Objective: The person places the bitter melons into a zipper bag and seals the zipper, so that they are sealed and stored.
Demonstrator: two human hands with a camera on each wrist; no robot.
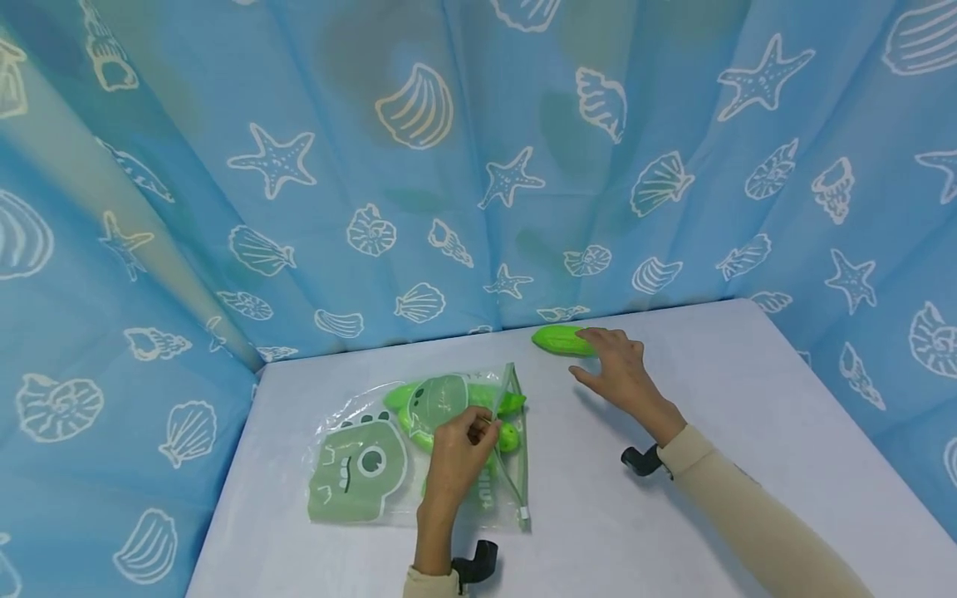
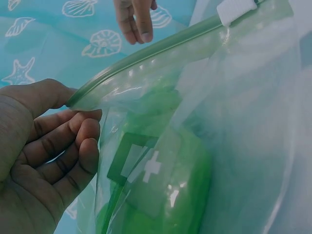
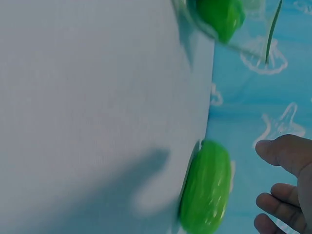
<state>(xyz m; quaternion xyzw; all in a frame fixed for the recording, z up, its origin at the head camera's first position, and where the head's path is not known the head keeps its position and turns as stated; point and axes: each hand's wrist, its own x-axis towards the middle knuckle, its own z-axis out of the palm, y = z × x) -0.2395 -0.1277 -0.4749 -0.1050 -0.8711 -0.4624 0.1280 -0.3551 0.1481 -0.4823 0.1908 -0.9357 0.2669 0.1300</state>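
Note:
A clear zip bag (image 1: 359,469) with a green one-eyed monster print lies on the table, its slider (image 1: 523,513) at the near end of the opening. My left hand (image 1: 458,453) pinches the bag's zip edge between thumb and fingers and lifts it; the left wrist view shows the edge in that grip. Inside are several bright green vegetable-shaped pieces (image 1: 511,437), partly hidden by the print and the hand. At the table's back lies a green ridged cucumber (image 1: 561,340). My right hand (image 1: 616,374) reaches over its right end, fingers spread, holding nothing.
The white table (image 1: 673,531) ends at the back against a blue curtain (image 1: 478,208) printed with shells and starfish. Curtain also hangs on the left and right sides. A black wrist-worn camera (image 1: 477,563) sits at the left wrist, another camera (image 1: 641,461) at the right.

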